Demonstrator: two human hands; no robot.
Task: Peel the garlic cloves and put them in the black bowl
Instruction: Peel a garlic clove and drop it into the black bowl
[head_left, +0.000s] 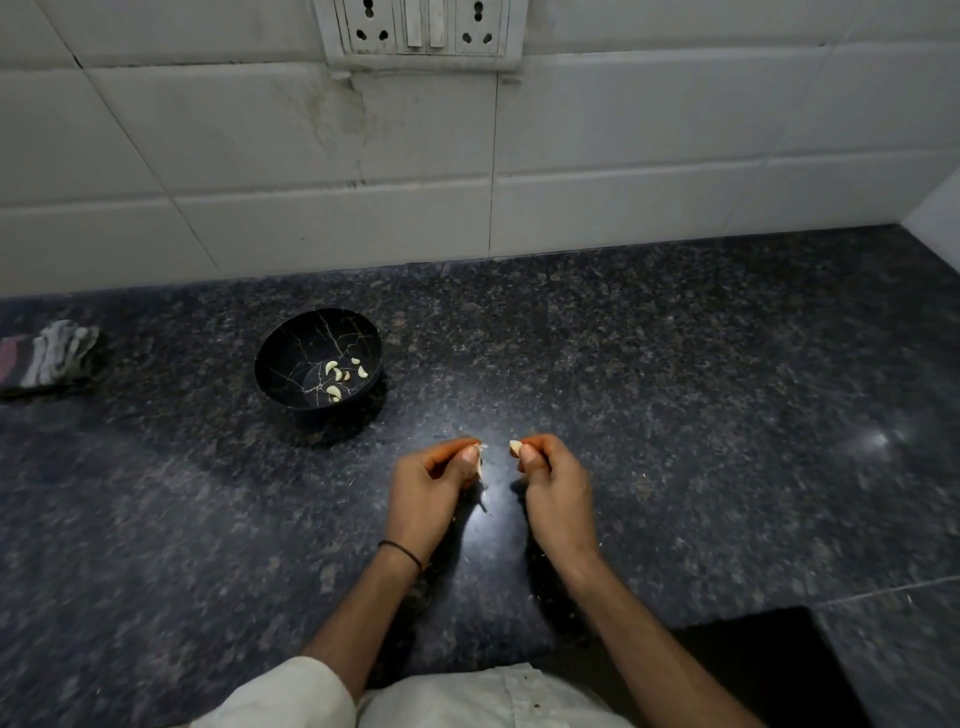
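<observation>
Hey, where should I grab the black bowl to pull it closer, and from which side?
Probably pinch the rim of the bowl at its near right edge, reaching with the left hand, which is closer. The wall is round and smooth, so the thin rim holds best, and the cloves lie low inside, clear of a thumb. Put down the garlic it grips first.

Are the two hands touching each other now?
Apart. The head view shows dark countertop between the left hand, pinching a garlic piece, and the right hand, pinching a garlic clove.
</observation>
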